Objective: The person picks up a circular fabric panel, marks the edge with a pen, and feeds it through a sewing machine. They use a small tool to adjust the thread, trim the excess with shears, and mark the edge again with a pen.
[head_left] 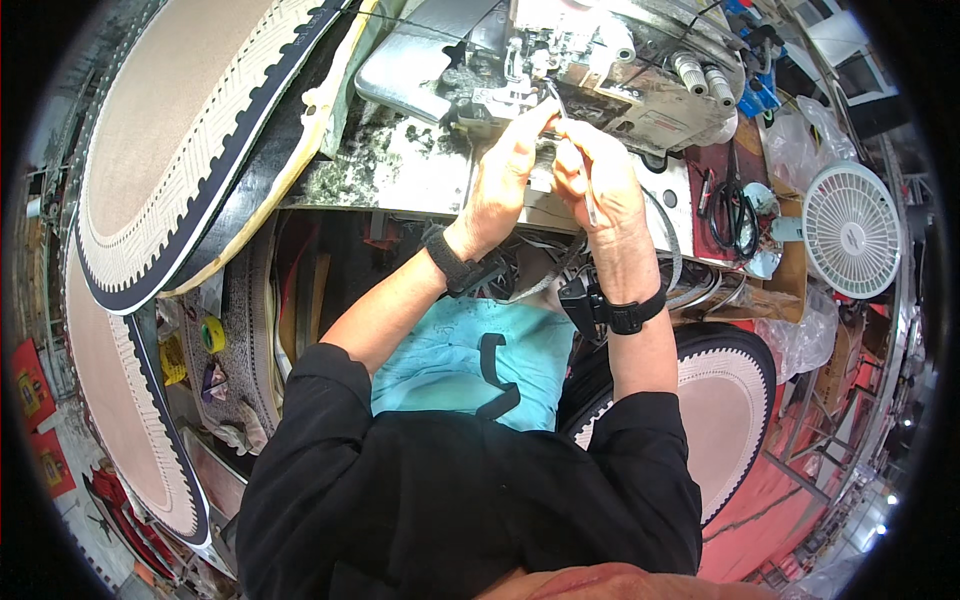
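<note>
— Grey metal: sewing machine (560, 70), far edge of the bench (400, 170), needle end facing the near edge?
— Confirmed. Marbled bench top, worn.
— Left hand (500, 175)?
— Raised to the machine's needle area, fingertips pinched together at the metal parts; anything between them too small to tell. Black strap at the wrist.
— Right hand (595, 175)?
— Just beside the left, touching it near the fingertips. Closed around slim metal tweezers (588, 195), tips toward the needle area. Black strap at this wrist too.
— Right end of the bench?
— Black-handled scissors (735, 215), then a white round fan (852, 230) past the edge.
— Left end?
— Oval beige mat (180, 140), dark scalloped border, draped over the far left corner; a second like it (130, 400) hanging below.
— Below the near edge?
— Teal cloth (460, 360) across the lap.
</note>
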Available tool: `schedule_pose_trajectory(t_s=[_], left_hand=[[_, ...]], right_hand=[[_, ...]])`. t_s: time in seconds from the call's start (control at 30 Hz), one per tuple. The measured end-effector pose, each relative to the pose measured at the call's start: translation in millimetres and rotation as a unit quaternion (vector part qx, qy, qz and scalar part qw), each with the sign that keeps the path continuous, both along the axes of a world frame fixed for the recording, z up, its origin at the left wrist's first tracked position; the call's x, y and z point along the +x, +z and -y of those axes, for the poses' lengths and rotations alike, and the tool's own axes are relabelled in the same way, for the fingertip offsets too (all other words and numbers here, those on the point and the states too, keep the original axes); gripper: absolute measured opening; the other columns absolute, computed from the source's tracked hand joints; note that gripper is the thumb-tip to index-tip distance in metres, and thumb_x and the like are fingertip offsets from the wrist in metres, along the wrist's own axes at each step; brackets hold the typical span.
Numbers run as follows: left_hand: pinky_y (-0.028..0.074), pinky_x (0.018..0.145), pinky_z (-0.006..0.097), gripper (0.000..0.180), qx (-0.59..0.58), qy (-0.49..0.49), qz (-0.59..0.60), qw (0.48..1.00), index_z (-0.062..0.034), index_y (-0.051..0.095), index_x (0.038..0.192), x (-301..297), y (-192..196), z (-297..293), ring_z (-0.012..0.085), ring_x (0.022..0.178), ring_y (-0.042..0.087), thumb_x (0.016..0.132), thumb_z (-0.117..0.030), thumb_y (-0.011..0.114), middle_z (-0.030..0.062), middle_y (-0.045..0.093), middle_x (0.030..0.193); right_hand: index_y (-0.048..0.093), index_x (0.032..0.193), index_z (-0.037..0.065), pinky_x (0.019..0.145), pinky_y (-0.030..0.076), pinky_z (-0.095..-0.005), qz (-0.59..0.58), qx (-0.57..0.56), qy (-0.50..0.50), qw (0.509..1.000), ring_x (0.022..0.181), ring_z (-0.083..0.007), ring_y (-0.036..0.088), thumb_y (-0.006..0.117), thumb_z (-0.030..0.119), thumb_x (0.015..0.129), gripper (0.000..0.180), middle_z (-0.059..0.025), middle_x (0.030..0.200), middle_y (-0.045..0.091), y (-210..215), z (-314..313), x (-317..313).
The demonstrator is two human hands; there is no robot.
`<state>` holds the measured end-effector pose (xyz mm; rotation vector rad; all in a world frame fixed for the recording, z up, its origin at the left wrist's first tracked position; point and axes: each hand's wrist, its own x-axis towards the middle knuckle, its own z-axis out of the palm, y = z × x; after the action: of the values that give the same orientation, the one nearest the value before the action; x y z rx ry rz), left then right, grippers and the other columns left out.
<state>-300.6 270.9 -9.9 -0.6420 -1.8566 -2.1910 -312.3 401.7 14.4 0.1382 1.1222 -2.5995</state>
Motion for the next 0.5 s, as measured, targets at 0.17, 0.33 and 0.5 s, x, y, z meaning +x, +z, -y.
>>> schedule_pose_trajectory(t_s=[0.17,0.33,0.5], left_hand=[[0.032,0.100,0.035,0.053,-0.008,0.002,-0.009,1.000,0.0038,0.042,0.127,0.8,2.3,1.7,0.0247,0.117,0.046,0.096,-0.038,0.031,0.0176,0.050,0.123],[0.031,0.100,0.035,0.054,-0.008,-0.004,-0.008,1.000,0.0043,0.042,0.127,1.1,1.3,3.0,0.0253,0.116,0.047,0.096,-0.039,0.032,0.0178,0.050,0.122],[0.030,0.101,0.036,0.056,-0.020,-0.004,-0.007,1.000,0.0047,0.041,0.127,2.9,4.7,5.2,0.0259,0.117,0.046,0.095,-0.040,0.032,0.0184,0.049,0.124]], right_hand=[[0.059,0.084,-0.001,0.041,0.034,-0.0220,-0.001,-0.002,-0.001,1.000,0.043,-0.0093,0.041,0.053,0.012,0.087,0.015,-0.0023,0.057,0.049,0.7,-0.3,0.2],[0.058,0.082,0.000,0.041,0.033,-0.0229,-0.001,-0.008,0.016,1.000,0.041,-0.0090,0.040,0.053,0.012,0.087,0.014,-0.0019,0.055,0.048,2.2,-0.1,1.0],[0.058,0.082,0.000,0.042,0.033,-0.0228,0.006,-0.023,0.019,1.000,0.041,-0.0090,0.040,0.052,0.012,0.087,0.014,-0.0022,0.055,0.049,0.1,-0.9,0.7]])
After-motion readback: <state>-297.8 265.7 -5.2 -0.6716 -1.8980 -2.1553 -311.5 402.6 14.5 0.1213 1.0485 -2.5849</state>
